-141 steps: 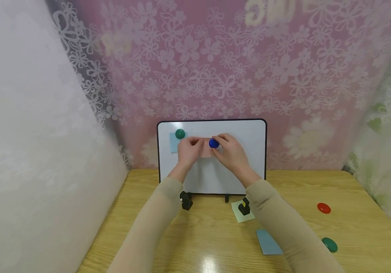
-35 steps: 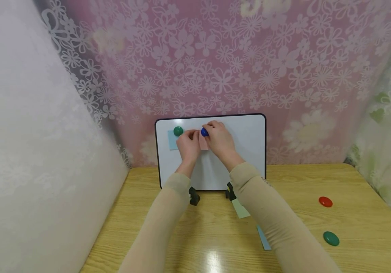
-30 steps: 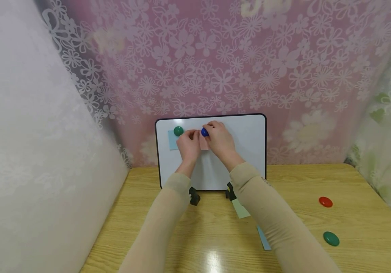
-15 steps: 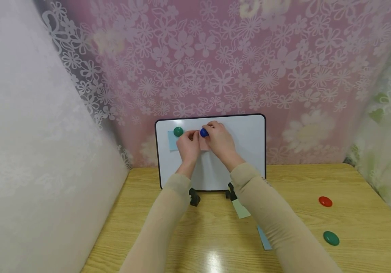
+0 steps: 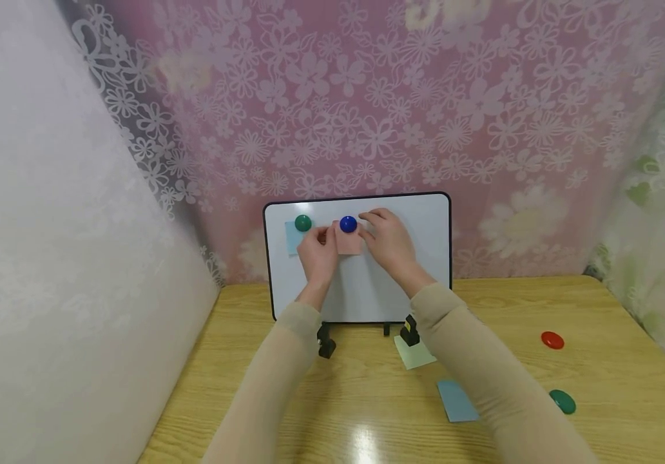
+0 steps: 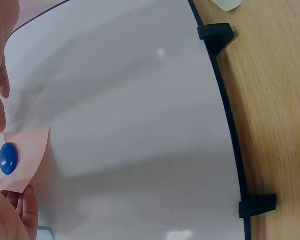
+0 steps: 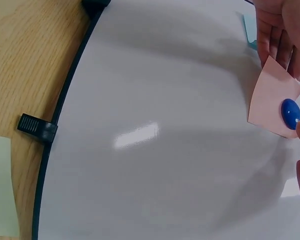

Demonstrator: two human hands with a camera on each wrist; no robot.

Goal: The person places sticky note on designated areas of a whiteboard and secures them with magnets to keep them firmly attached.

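A pink paper note (image 5: 348, 242) is on the whiteboard (image 5: 390, 283), with a round blue magnet (image 5: 348, 224) near its top. My left hand (image 5: 318, 256) pinches the note's left edge between thumb and fingers, as the right wrist view also shows. Just right of the magnet is my right hand (image 5: 392, 243), fingers spread and holding nothing; its thumb tip comes right up to the magnet in the right wrist view. The note's lower part curls off the board (image 6: 39, 150). Left of it, a green magnet (image 5: 303, 223) sits on a light blue note (image 5: 293, 238), partly covered by my left hand.
On the wooden table (image 5: 367, 399) lie a pale green note (image 5: 415, 354) and a blue note (image 5: 456, 401), partly under my right forearm. Farther right are a red magnet (image 5: 553, 340) and a green magnet (image 5: 562, 401). Black feet (image 7: 37, 127) support the board.
My right hand, holding the blue magnet half a second ago, has let go of it and moved right. The magnet stays on the pink note; my left hand still pinches the note's edge.
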